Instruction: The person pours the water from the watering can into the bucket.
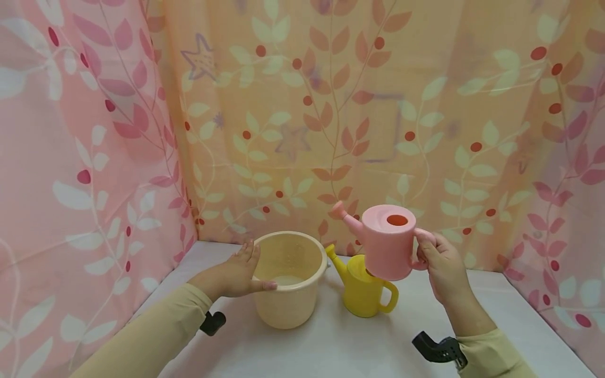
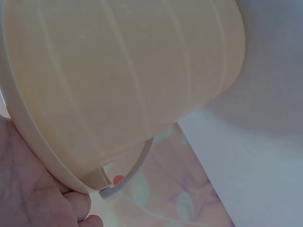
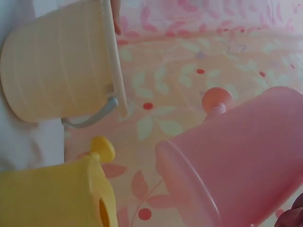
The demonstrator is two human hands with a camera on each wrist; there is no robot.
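Observation:
A cream bucket (image 1: 288,304) stands upright on the table. My left hand (image 1: 238,270) rests against its left rim with straight fingers, the thumb lying along the front of the rim. In the left wrist view, the palm (image 2: 31,182) lies beside the bucket's rim. My right hand (image 1: 444,265) grips the handle of a pink watering can (image 1: 389,252), which is raised and nearly upright, its spout pointing left toward the bucket. Below and behind it, a yellow watering can (image 1: 361,294) stands on the table; the pink can hides part of its top.
The white table (image 1: 331,349) carries the bucket and the yellow can. Patterned curtains (image 1: 293,131) hang along the back and both sides. The bucket's grey handle (image 3: 92,118) hangs down on its far side.

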